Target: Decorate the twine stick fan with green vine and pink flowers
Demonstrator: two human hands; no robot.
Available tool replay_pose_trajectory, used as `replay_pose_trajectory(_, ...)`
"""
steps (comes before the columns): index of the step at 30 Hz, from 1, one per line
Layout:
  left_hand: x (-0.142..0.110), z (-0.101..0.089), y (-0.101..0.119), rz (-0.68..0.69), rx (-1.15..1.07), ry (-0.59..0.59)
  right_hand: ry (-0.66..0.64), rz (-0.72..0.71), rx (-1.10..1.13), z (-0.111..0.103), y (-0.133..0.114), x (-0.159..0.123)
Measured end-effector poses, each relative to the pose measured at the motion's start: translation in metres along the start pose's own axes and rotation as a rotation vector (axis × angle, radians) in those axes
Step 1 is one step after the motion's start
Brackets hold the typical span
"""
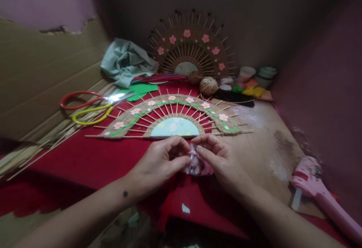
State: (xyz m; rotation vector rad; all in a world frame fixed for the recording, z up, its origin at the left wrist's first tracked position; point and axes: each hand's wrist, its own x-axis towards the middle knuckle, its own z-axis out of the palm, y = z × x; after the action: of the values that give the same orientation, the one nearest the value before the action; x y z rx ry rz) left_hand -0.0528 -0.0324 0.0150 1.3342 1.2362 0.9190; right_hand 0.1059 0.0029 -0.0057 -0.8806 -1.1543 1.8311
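Between my two hands is a small clear plastic bag point(198, 167) with pink and dark bits inside. My left hand point(166, 157) pinches its left edge between thumb and fingers. On the other side my right hand point(216, 153) grips the bag near its top, thumb over the plastic. Just beyond my fingers lies a fan-shaped craft piece point(130, 121) of sticks woven with twine, trimmed with pink flowers and a green wavy line. Its half-round centre point(175, 126) is pale blue. What exactly the bag contains is partly hidden by my fingers.
Scissors point(85, 106) with red and yellow handles lie at left beside thin sticks point(42, 150). A second flowered fan point(186, 33) stands behind a twine ball point(208, 86). Blue cloth point(127, 61) is at back left, cups point(246, 74) at back right, a pink glue gun point(311, 180) at right.
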Motion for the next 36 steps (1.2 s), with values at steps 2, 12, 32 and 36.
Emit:
replay_pose_trajectory(2,0.001,0.001,-0.002,0.019,0.024,-0.005,-0.004,0.0,0.007,0.0,0.0,0.0)
replay_pose_trajectory(12,0.003,-0.011,-0.004,0.231,0.253,0.204,-0.022,0.099,-0.023,-0.004,0.0,0.001)
replay_pose_trajectory(32,-0.001,-0.008,0.0,0.33,0.435,0.088,-0.004,-0.067,-0.026,-0.001,-0.001,0.002)
replay_pose_trajectory(36,0.001,-0.008,-0.001,0.425,0.523,0.08,-0.022,-0.077,-0.079,-0.002,-0.001,0.002)
